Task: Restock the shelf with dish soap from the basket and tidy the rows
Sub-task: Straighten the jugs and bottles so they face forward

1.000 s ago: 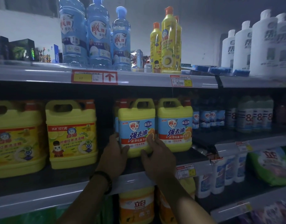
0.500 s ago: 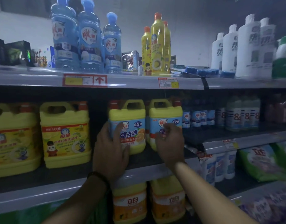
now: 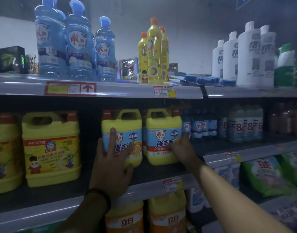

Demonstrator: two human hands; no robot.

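Two yellow dish soap jugs with blue labels stand side by side on the middle shelf. My left hand lies flat against the front of the left jug, fingers spread and straight. My right hand wraps round the lower right corner of the right jug, fingers curled on its side. More jugs stand behind these two, mostly hidden. The basket is not in view.
Two bigger yellow jugs stand left on the same shelf with a gap between. Small blue-labelled bottles crowd the right. The top shelf holds blue bottles, slim yellow bottles and white bottles. Orange jugs sit below.
Both hands left the left jug's lower front. The left hand rose flat onto its label; the right hand crossed to the right jug's right side. The view shifted right.
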